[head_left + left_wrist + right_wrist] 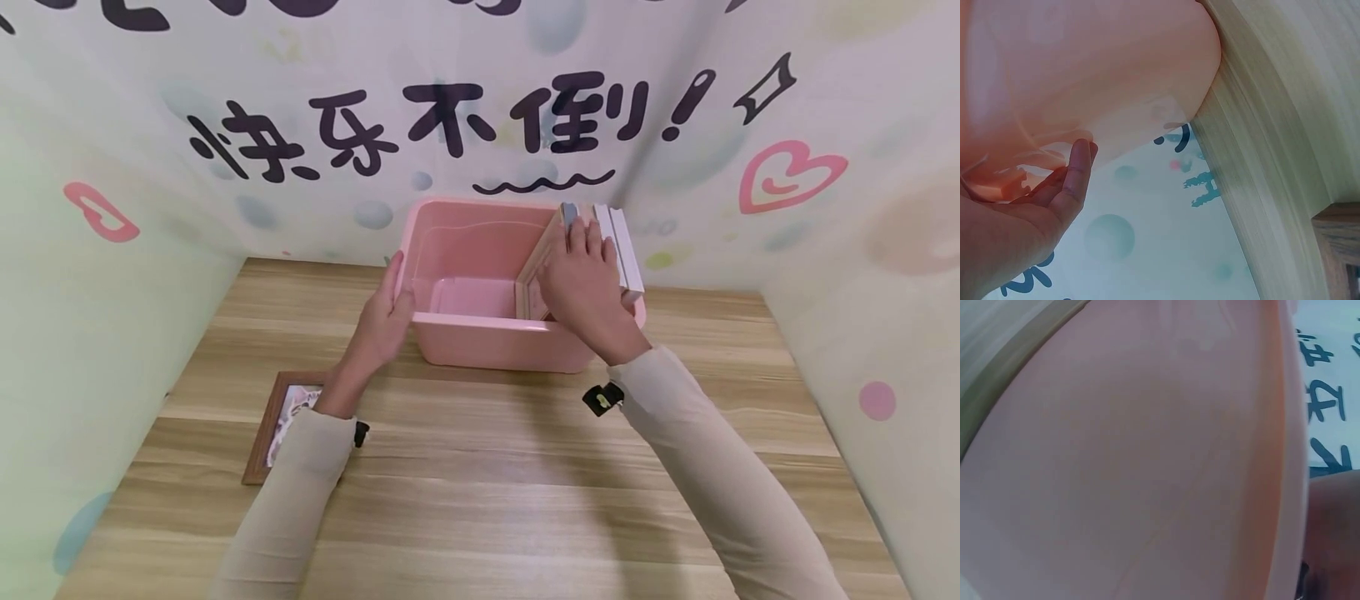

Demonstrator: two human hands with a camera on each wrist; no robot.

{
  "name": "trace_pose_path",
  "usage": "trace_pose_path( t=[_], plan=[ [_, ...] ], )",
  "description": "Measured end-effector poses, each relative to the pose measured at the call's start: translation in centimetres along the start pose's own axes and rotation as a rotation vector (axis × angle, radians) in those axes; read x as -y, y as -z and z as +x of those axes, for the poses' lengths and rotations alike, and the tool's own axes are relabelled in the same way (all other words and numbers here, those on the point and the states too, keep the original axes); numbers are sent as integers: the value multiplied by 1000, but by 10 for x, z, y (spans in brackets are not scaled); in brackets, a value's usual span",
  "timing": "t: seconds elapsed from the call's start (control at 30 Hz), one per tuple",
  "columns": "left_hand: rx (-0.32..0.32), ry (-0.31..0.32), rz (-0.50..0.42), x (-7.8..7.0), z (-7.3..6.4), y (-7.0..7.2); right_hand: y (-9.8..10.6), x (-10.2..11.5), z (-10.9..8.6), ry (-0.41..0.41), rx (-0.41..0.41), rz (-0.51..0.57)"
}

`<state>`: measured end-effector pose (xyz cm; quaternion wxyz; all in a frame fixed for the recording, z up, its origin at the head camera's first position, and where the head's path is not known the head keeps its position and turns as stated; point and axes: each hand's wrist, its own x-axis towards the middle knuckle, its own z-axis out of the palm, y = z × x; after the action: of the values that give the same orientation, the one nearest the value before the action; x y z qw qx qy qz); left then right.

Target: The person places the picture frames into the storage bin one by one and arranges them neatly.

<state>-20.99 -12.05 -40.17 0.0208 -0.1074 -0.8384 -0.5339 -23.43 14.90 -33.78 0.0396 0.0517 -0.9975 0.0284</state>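
Observation:
A pink plastic bin (495, 343) stands on the table against the back wall. My left hand (382, 325) holds its left rim; in the left wrist view the fingers of that hand (1054, 206) bend up against the bin's outer side. Over the right half of the bin, my right hand (585, 283) grips the top of a picture frame standing on edge, whose pale frame side (534, 265) leans inside. White frames (626, 250) stand upright at the right end. The right wrist view shows mostly the bin's wall (1122, 450), with part of the hand at its right edge.
A brown picture frame (258, 450) lies on the wooden table (465, 483) at the left, partly covered by my left sleeve. Printed cloth walls (442, 183) with writing and hearts enclose the table at the back and sides.

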Motion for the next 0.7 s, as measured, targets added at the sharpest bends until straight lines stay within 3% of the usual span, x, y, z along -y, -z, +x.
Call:
trace_pose_path(
  t=[0.43,0.7],
  plan=[
    [11,16,-3,1,0,1,-7,-50,-33,2,-315,398],
    [14,6,-26,1,0,1,-22,-63,-44,-77,-305,632]
  ],
)
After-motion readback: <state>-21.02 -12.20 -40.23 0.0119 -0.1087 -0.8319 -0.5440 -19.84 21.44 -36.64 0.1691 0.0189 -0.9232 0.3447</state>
